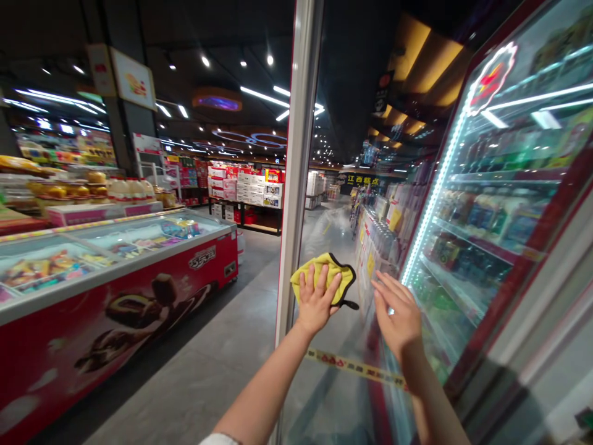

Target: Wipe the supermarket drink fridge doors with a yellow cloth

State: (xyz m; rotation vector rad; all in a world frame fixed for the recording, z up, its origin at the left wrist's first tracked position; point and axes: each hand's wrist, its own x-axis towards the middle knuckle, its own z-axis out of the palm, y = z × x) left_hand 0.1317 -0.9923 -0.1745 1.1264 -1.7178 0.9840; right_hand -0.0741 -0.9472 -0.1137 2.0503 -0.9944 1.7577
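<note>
My left hand holds a yellow cleaning cloth with dark edging against the glass door, its fingers spread over the fabric. A small dark loop sticks out at the cloth's lower right corner, and the left edge of the cloth reaches the door's metal frame. To the right, my right hand is raised close to the glass, open and with nothing in it. Its fingers are stretched and slightly bent; whether the fingertips touch the pane I cannot tell. Below both hands, a yellow printed strip crosses the glass.
A red chest freezer with packaged goods under glass stands on the left. Lit shelves of drinks show at the right, behind or mirrored in glass. Stacked white boxes stand farther back, beyond the grey floor.
</note>
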